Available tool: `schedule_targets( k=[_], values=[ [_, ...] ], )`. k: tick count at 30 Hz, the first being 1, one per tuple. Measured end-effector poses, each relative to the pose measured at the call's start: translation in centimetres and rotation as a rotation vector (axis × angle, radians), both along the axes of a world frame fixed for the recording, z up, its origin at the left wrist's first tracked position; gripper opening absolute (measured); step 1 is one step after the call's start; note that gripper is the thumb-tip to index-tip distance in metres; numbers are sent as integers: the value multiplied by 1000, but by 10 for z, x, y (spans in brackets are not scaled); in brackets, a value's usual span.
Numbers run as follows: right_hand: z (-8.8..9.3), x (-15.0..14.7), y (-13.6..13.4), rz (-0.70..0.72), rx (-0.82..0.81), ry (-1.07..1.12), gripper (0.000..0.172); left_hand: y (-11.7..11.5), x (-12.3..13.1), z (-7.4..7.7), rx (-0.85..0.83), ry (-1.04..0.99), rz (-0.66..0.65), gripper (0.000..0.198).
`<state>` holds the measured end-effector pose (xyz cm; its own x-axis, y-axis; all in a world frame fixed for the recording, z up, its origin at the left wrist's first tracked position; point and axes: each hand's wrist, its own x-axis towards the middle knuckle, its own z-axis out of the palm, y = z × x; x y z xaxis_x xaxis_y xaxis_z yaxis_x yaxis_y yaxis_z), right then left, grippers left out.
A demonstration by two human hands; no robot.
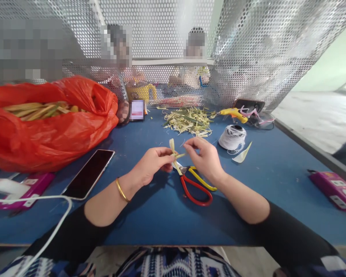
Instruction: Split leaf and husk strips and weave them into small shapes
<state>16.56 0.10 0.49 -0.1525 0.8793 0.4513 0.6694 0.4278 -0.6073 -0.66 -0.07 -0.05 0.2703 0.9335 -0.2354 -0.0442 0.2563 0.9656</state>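
Note:
My left hand [152, 163], with a gold bangle at the wrist, pinches crossed pale green leaf strips [172, 145] between thumb and fingers. One strip stands upward and a narrow one points right. Close beside it, my right hand [204, 157] has its thumb and forefinger pressed together; what lies between them is too small to make out. Under both hands lie scissors [196, 200] with one red and one yellow handle, their blades partly hidden by the left hand and the strips. To the right stands a spool of white thread [232, 138], with a single pale leaf piece [242, 153] beside it.
A heap of leaf scraps [190, 120] lies at the back, near a yellow glue gun [233, 113]. On the left are a red plastic bag [98, 127] of leaves and a phone [89, 173]. Purple power strips [336, 188] sit at both sides. People show behind the perforated metal screen [167, 30].

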Motion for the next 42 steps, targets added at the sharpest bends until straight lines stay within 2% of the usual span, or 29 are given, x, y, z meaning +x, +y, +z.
schedule_targets(
  k=[2,5,7,10,13,15,19,22,24,27,30,32,34,38,42],
  values=[
    [9,7,-1,-38,-57,-171,13,2,-1,1,-22,-35,75,20],
    [18,17,-12,129,-324,-639,13,6,-4,4,-44,-96,168,18],
    [19,19,-23,179,-397,-823,29,8,-7,6,-63,-135,210,15],
    [13,20,-38,208,-355,-925,50,11,-11,8,-97,-165,260,12],
    [5,21,-46,276,-304,-908,56,14,-14,10,-106,-171,281,11],
    [-1,20,-47,255,-280,-896,58,15,-14,11,-98,-185,277,11],
    [-10,16,-44,176,-253,-926,48,18,-16,12,-108,-232,291,13],
    [-7,17,-41,235,-284,-868,48,21,-18,11,-106,-248,330,11],
    [0,23,-40,307,-314,-732,47,24,-20,11,-79,-232,381,10],
    [7,33,-38,379,-363,-405,48,28,-22,10,-18,-175,475,11],
    [5,37,-35,320,-388,-91,48,29,-21,9,41,-113,529,11],
    [0,35,-33,231,-397,3,53,26,-17,10,48,-71,523,9],
    [-3,33,-31,168,-388,-28,62,23,-13,10,50,-36,500,9],
    [-4,30,-31,108,-275,-283,68,18,-8,10,85,3,464,12],
    [-6,29,-32,79,-180,-422,52,17,-5,7,93,48,447,12]
  ],
)
